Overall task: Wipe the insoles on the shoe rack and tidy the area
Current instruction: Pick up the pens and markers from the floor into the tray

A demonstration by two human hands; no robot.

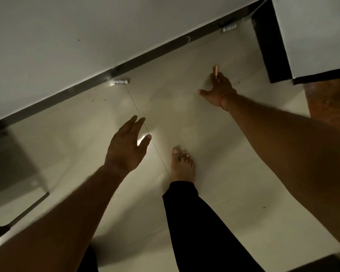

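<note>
Tan in colour, a small stick (216,70) is pinched in the right hand (218,89); the left hand (126,146) is spread open, and no insoles or shoe rack are seen. A slip could be caused by the glossy cream floor tiles (77,154) or the white cylinder (121,81) beside the dark skirting (67,95); open floor is left between.

The floor (185,114) is pale tile, smooth and very glossy, with light mirrored in it, while the wall (67,36) looks matt and plain. The trouser leg (200,222) is black matt cloth, and the small stick (216,69) looks like light wood.
</note>
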